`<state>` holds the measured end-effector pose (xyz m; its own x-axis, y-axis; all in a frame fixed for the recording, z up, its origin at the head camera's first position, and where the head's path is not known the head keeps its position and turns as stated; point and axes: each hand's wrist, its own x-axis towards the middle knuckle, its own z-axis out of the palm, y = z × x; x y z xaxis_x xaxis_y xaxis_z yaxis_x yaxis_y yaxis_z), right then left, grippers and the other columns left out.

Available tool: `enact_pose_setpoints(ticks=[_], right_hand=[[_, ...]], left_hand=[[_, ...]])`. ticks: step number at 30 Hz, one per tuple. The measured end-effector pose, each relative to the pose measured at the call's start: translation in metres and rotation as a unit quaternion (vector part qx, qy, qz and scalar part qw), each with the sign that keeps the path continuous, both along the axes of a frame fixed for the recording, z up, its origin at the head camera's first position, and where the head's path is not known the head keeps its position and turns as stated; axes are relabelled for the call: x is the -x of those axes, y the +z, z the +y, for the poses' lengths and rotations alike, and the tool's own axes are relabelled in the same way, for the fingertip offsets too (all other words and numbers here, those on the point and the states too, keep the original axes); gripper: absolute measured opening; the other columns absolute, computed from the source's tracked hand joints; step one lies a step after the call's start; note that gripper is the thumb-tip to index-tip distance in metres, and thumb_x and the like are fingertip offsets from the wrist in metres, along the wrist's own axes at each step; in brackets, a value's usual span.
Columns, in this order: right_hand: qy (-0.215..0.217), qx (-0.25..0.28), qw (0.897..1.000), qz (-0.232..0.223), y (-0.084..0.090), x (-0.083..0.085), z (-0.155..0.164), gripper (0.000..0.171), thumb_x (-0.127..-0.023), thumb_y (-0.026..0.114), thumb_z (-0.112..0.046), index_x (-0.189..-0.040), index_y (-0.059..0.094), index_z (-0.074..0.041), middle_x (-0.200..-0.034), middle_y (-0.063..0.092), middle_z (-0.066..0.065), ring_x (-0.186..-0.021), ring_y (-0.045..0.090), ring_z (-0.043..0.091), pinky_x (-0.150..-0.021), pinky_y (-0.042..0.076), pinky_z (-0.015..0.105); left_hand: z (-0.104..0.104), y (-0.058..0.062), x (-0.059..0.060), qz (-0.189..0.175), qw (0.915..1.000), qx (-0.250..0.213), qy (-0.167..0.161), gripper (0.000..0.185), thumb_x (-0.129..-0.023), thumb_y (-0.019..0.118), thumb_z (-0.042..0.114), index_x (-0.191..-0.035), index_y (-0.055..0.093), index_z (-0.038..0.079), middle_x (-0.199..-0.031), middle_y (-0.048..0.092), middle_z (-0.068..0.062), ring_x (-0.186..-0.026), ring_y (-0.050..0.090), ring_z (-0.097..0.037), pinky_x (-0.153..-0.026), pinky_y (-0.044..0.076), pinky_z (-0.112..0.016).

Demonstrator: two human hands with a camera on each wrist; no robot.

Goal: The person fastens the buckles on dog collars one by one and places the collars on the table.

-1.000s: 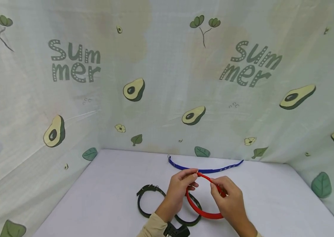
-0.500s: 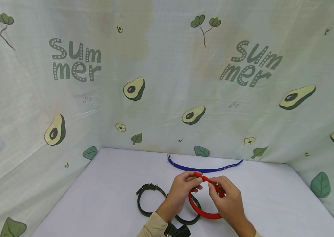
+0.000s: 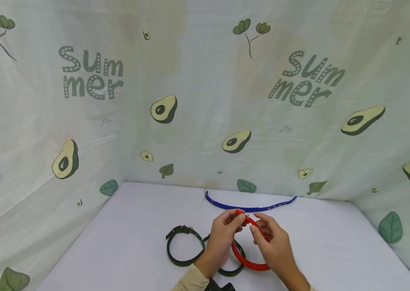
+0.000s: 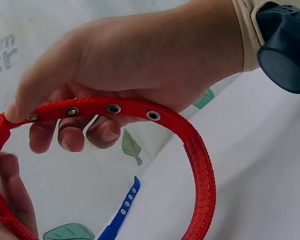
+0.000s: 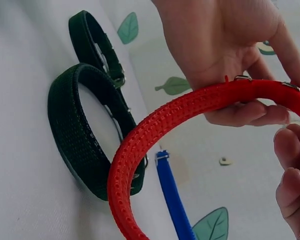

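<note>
Both hands closer together than second ago, meeting at top of red collar (image 3: 248, 258). Left hand (image 3: 224, 232) pinches eyelet end; right hand (image 3: 272, 246) pinches buckle side, fingers crept toward left thumb. Collar held looped above white table (image 3: 135, 238), just nearer me than blue collar (image 3: 250, 207); two black collars (image 3: 184, 250) left of red. Judgement: strap end being worked at buckle; threaded or not, cannot tell.

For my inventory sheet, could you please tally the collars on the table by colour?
Red collar: 1, held in both hands, left hand and right hand.
Dark green collars: 2, buckled into loops, lying side by side.
Blue collar: 1, lying open and flat.
Total: 4 collars.
</note>
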<state>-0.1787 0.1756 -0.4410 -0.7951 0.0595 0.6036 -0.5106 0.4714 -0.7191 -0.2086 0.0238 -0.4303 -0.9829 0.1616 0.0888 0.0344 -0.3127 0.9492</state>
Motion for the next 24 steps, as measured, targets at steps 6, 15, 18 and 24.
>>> enact_pose_setpoints(ticks=[6, 15, 18, 24], right_hand=[[0.003, 0.004, 1.0, -0.026, 0.002, -0.001, -0.001, 0.031, -0.091, 0.073, -0.004, -0.121, 0.067, -0.006, -0.083, 0.063, -0.005, -0.059, 0.061, 0.009, -0.052, 0.053, 0.028], [0.013, -0.005, 0.999, -0.03, 0.008, -0.002, -0.001, 0.028, -0.091, 0.076, -0.016, -0.119, 0.071, -0.018, -0.074, 0.064, -0.009, -0.056, 0.059, 0.009, -0.047, 0.05, 0.027], [0.006, -0.003, 0.999, -0.037, 0.01, -0.003, 0.0, 0.023, -0.091, 0.075, -0.017, -0.114, 0.072, -0.017, -0.074, 0.064, -0.008, -0.056, 0.059, 0.009, -0.047, 0.049, 0.027], [0.003, 0.012, 0.998, -0.054, 0.013, -0.003, 0.003, 0.016, -0.091, 0.076, -0.013, -0.106, 0.07, -0.012, -0.077, 0.064, -0.004, -0.057, 0.061, 0.012, -0.053, 0.054, 0.028]], left_hand=[[0.002, 0.0, -0.003, 0.009, 0.9998, -0.017, 0.011, 0.028, -0.095, 0.07, 0.023, -0.113, 0.069, 0.001, -0.103, 0.069, -0.009, -0.1, 0.064, -0.022, -0.088, 0.052, -0.033], [0.001, 0.002, -0.007, 0.034, 0.9988, 0.007, -0.034, 0.026, -0.097, 0.067, 0.024, -0.113, 0.068, 0.003, -0.105, 0.066, -0.008, -0.097, 0.062, -0.022, -0.09, 0.051, -0.036], [0.002, 0.002, -0.007, 0.025, 0.9988, 0.004, -0.042, 0.025, -0.098, 0.066, 0.025, -0.114, 0.068, 0.005, -0.106, 0.066, -0.007, -0.098, 0.062, -0.022, -0.09, 0.051, -0.034], [0.005, 0.001, -0.008, 0.024, 0.9986, -0.01, -0.046, 0.025, -0.1, 0.063, 0.023, -0.119, 0.066, 0.007, -0.111, 0.066, -0.009, -0.103, 0.063, -0.023, -0.094, 0.051, -0.038]])
